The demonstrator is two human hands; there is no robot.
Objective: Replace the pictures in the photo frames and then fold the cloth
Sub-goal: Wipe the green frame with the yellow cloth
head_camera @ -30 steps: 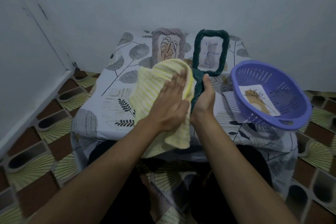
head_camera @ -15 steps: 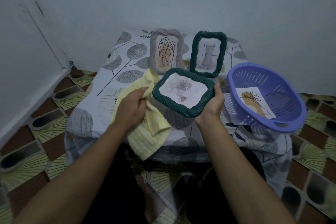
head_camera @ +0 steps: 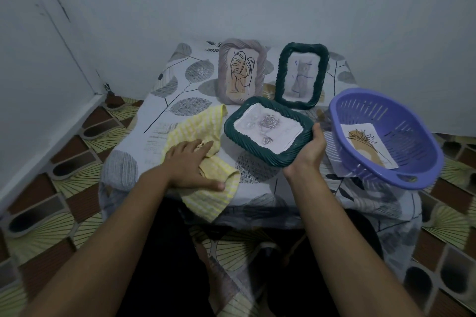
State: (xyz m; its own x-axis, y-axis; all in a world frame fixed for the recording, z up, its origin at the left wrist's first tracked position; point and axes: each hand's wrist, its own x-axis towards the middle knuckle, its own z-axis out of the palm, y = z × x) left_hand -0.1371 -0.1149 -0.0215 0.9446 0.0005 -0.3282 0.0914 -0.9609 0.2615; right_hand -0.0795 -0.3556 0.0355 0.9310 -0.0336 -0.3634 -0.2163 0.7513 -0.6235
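Lying crumpled on the near left of the desk (head_camera: 185, 100), the yellow cloth (head_camera: 203, 123) is a soft, waffle-checked weave with paler stripes, and one corner droops over the desk's front edge; the left hand (head_camera: 190, 165) rests flat on top of it, fingers straight and slightly spread, pressing rather than gripping. The right hand (head_camera: 306, 152) holds the dark green frame (head_camera: 253, 149) by its near right corner, thumb up along the side, the other fingers curled out of sight underneath; the frame is lifted off the desk, tilted face-up, its left edge just beside the cloth but apart from the left fingers. Its rim is a twisted, rope-like ridge with rounded corners; inside sits a pale rose picture (head_camera: 269, 127), a grey bloom with a smaller bud below. Behind stand a grey frame (head_camera: 242, 74) with a ridged rim and a leaf line drawing, and just right of it a second green frame (head_camera: 301, 76) with a faint sketch. A round purple basket (head_camera: 412, 141) of slotted plastic sits tilted at the desk's right, with a loose picture (head_camera: 368, 145) lying inside.
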